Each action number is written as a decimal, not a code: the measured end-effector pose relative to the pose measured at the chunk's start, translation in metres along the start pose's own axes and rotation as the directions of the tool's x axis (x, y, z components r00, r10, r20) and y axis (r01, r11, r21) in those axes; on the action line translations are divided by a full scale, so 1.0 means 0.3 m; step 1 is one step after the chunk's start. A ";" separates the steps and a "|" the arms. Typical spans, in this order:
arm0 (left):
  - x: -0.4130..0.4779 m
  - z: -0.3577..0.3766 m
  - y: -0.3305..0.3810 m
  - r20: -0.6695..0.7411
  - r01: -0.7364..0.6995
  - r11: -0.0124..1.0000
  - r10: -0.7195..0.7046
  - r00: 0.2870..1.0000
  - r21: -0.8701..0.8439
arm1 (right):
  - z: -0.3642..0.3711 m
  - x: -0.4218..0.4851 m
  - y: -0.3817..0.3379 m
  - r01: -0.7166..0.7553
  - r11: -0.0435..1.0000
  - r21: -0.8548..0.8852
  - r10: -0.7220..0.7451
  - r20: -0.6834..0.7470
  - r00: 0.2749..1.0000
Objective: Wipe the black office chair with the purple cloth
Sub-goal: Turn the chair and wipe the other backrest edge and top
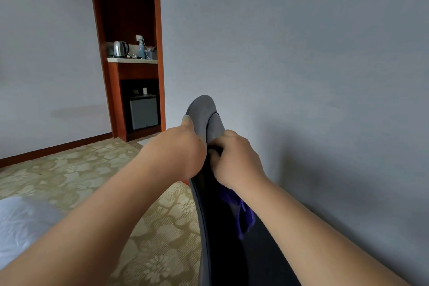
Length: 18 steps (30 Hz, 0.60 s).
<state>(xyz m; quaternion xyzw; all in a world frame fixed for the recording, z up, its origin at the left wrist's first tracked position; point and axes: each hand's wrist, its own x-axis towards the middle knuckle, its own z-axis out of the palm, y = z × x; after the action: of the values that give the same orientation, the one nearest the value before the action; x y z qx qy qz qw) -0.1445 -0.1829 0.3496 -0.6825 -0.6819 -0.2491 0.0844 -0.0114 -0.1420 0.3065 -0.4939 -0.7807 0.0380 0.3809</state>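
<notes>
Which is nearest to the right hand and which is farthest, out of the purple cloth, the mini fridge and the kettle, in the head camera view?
From the right hand, nearest first:
1. Purple cloth: hanging just below that hand, against the black office chair.
2. Mini fridge: across the room to the left, low in the wooden alcove.
3. Kettle: same alcove, on the counter above the fridge, set slightly farther back.

The black office chair [222,227] runs off the bottom edge; the right hand [234,160] hides most of the purple cloth [241,213].
</notes>
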 end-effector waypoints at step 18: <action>-0.069 -0.037 0.098 0.049 0.080 0.996 -0.078 0.996 -0.039 | -0.071 0.066 0.045 -0.006 1.000 0.012 0.004 0.172 0.985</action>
<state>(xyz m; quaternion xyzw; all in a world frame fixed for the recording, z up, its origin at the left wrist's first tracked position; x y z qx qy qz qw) -0.1172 -0.2081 0.3563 -0.6623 -0.7049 -0.2499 0.0441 0.0078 -0.1262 0.3266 -0.4885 -0.8092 0.0862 0.3149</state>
